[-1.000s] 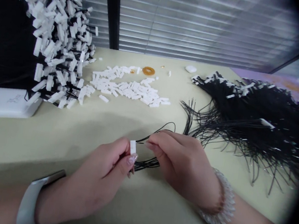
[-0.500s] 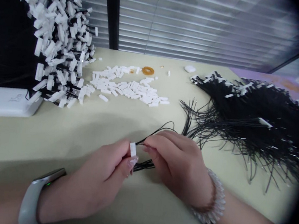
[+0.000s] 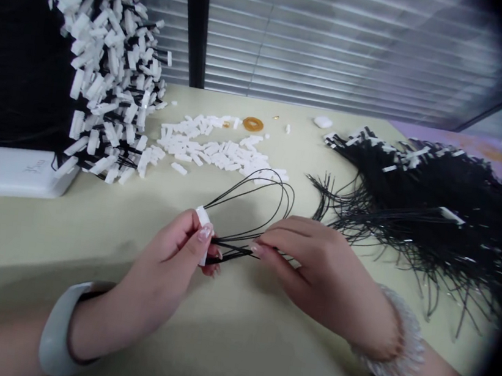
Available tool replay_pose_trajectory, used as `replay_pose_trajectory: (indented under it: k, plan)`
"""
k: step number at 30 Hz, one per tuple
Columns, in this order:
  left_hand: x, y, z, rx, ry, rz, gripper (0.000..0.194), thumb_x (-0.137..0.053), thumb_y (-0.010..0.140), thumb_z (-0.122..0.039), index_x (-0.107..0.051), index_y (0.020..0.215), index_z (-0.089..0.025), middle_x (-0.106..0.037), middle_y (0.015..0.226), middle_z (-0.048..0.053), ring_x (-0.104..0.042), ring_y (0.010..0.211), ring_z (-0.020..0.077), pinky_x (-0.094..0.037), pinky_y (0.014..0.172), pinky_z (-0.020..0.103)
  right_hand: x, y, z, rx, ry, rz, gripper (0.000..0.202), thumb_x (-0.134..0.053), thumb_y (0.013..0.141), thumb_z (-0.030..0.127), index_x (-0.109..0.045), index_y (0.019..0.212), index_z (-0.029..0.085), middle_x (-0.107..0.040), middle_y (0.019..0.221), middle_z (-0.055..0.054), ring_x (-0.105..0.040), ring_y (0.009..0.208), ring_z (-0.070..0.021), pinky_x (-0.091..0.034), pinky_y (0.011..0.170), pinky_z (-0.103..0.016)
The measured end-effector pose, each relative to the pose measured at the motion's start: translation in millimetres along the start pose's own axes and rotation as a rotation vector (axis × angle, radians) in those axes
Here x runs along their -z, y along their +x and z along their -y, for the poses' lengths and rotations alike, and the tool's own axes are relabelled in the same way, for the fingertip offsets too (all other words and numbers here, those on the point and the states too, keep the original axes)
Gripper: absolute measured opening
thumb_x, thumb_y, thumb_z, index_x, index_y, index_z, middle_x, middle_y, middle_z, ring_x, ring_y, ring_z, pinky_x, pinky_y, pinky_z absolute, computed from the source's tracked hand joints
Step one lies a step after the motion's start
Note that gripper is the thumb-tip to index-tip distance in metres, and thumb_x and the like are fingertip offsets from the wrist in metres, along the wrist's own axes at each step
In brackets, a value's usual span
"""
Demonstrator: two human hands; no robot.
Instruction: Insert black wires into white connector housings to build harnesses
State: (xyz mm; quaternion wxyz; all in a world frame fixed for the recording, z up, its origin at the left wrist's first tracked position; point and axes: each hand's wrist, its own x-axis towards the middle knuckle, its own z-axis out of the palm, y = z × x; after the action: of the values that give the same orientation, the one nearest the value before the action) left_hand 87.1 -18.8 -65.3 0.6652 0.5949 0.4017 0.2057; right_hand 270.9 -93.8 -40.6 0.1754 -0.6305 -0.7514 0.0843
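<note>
A white connector is pinched between the thumb and fingers of my left hand, tilted over the table. Thin black wires run from it toward the right, and some arch up in loose loops. My right hand has its thumb and forefinger closed on these wires, a short way right of the connector. The wire ends near my right hand are hidden by its fingers. Behind my hands lies a spread of small loose white connectors.
At the left, a large heap of black wires with white connectors rests by a white box. More black wires cover the right side. An orange ring and a white lump lie near the table's back edge.
My left hand has moved left with the connector, and my right hand a little to the right. The gap between them is wider, and the wires now show as tall loops.
</note>
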Motion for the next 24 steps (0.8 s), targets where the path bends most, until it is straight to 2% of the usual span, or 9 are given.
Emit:
replay_pose_trajectory:
  k: [3,8,15,21,23,24]
  plan:
    - [0.8,-1,-2,-0.016,0.051,0.03,0.023,-0.041,0.089,-0.038,-0.047,0.079,-0.019,-0.054,0.071,-0.004,-0.054,0.066,0.0094,-0.044,0.063,0.021,-7,1,5,0.042,0.075,0.01,0.021,-0.041,0.089,0.022,-0.059,0.081,0.018,-0.056,0.074,-0.002,-0.049,0.071,-0.0124,-0.036,0.067,-0.026]
    - [1.6,-1,-3,-0.017,0.071,0.087,0.023,-0.039,0.089,-0.036,-0.044,0.076,-0.019,-0.051,0.07,-0.003,-0.054,0.069,0.011,-0.044,0.063,0.022,-16,1,9,0.097,0.097,-0.033,0.022,-0.04,0.09,0.022,-0.06,0.083,0.016,-0.055,0.074,-0.003,-0.048,0.071,-0.0131,-0.036,0.068,-0.027]
    - [0.6,-1,-7,-0.052,0.135,0.114,0.024,-0.036,0.09,-0.035,-0.045,0.075,-0.019,-0.052,0.07,-0.003,-0.053,0.066,0.0116,-0.043,0.063,0.024,-15,0,9,0.104,0.024,-0.097,0.019,-0.042,0.087,0.014,-0.06,0.083,0.014,-0.055,0.066,-0.002,-0.048,0.063,-0.0117,-0.036,0.064,-0.026]
    - [-1.2,-1,-2,-0.056,0.097,0.071,0.023,-0.039,0.089,-0.036,-0.047,0.077,-0.019,-0.051,0.069,-0.002,-0.053,0.066,0.0126,-0.045,0.062,0.026,-11,2,6,0.129,-0.096,-0.071,0.018,-0.045,0.084,0.013,-0.061,0.076,0.015,-0.055,0.071,-0.004,-0.048,0.067,-0.0128,-0.037,0.064,-0.027]
    - [-1.6,-1,-1,-0.049,0.064,0.072,0.022,-0.04,0.089,-0.036,-0.047,0.077,-0.018,-0.051,0.069,-0.003,-0.053,0.065,0.0116,-0.046,0.061,0.024,-4,1,0,0.083,-0.155,-0.158,0.016,-0.049,0.082,0.017,-0.063,0.075,0.017,-0.056,0.072,-0.004,-0.05,0.067,-0.0131,-0.037,0.061,-0.026]
    - [-1.6,-1,-2,-0.04,0.051,0.082,0.021,-0.041,0.089,-0.036,-0.046,0.077,-0.018,-0.05,0.068,-0.003,-0.053,0.065,0.0109,-0.046,0.061,0.024,0,-1,-5,0.036,-0.183,-0.248,0.012,-0.053,0.081,0.018,-0.064,0.076,0.018,-0.056,0.07,-0.003,-0.05,0.064,-0.0125,-0.037,0.058,-0.025]
